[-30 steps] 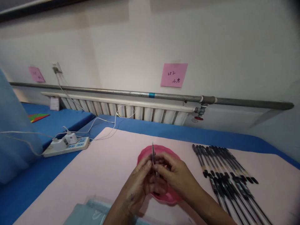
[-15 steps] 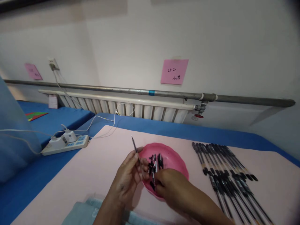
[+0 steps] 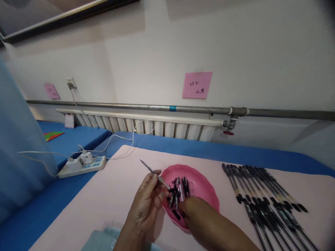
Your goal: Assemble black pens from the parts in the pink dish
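Note:
My left hand (image 3: pixel 149 195) pinches a clear-barrelled pen (image 3: pixel 151 170) whose bare tip points up and to the left. Its back end reaches the rim of a pink scalloped bowl (image 3: pixel 209 193). In that bowl lie several black pen caps and other pen parts (image 3: pixel 177 195). My right hand (image 3: pixel 195 211) dips into the near right side of the bowl, fingers curled among the parts. Those fingertips are mostly hidden by the back of the hand, so what they hold cannot be made out.
Two rows of black capped pens (image 3: pixel 253 181) lie on the pink sheet (image 3: pixel 117 188) at the right. A white power strip (image 3: pixel 96 165) with chargers and cables sits at left. Light blue cloth (image 3: pixel 101 240) lies at the front edge. A radiator (image 3: pixel 167 129) runs along the wall.
The pen in my left hand has tilted from steep to more slanted, its back end now toward the bowl. My right hand stays in the bowl. The view has shifted slightly.

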`<state>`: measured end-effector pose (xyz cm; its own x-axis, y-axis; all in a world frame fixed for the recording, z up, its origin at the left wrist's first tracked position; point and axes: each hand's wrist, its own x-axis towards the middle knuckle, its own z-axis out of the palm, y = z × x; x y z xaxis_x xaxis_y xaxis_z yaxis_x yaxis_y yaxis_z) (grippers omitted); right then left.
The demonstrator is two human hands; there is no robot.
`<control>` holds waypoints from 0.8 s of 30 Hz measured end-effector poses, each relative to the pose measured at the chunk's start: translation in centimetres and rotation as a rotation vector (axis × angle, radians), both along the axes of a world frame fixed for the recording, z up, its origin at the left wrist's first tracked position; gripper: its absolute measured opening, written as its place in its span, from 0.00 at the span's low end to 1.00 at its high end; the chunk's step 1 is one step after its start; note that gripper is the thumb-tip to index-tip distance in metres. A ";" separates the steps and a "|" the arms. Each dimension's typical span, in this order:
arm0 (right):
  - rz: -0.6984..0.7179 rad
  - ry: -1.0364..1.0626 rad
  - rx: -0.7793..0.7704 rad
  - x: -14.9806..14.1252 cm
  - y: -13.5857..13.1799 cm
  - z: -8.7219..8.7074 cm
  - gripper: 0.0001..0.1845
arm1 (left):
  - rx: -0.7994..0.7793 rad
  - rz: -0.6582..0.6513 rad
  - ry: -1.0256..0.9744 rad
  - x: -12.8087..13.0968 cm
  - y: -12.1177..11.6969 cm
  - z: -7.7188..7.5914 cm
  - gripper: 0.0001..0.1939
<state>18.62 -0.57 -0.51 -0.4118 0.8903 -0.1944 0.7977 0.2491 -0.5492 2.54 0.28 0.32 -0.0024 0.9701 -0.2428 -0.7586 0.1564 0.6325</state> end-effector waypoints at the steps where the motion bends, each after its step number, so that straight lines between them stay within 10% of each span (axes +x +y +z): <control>1: 0.003 -0.001 -0.003 -0.1 0.2 0.0 0.08 | 0.001 -0.005 0.004 0.0 0.0 0.0 0.11; 7: 0.022 0.070 0.069 -0.4 2.1 0.8 0.09 | -0.008 -0.052 0.051 0.1 0.0 -0.1 0.12; 16: -0.393 0.979 -0.110 -0.4 2.7 2.9 0.07 | -0.016 -0.042 0.030 0.5 -0.1 -0.3 0.11; 24: -0.380 1.018 -0.172 -1.2 2.4 2.4 0.07 | 0.004 -0.058 0.037 0.6 -0.2 -0.4 0.09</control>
<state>17.46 1.81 1.86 -0.1547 0.9866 -0.0527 -0.0402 -0.0596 -0.9974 3.14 0.13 -0.07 0.0447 0.9697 -0.2401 -0.7244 0.1970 0.6606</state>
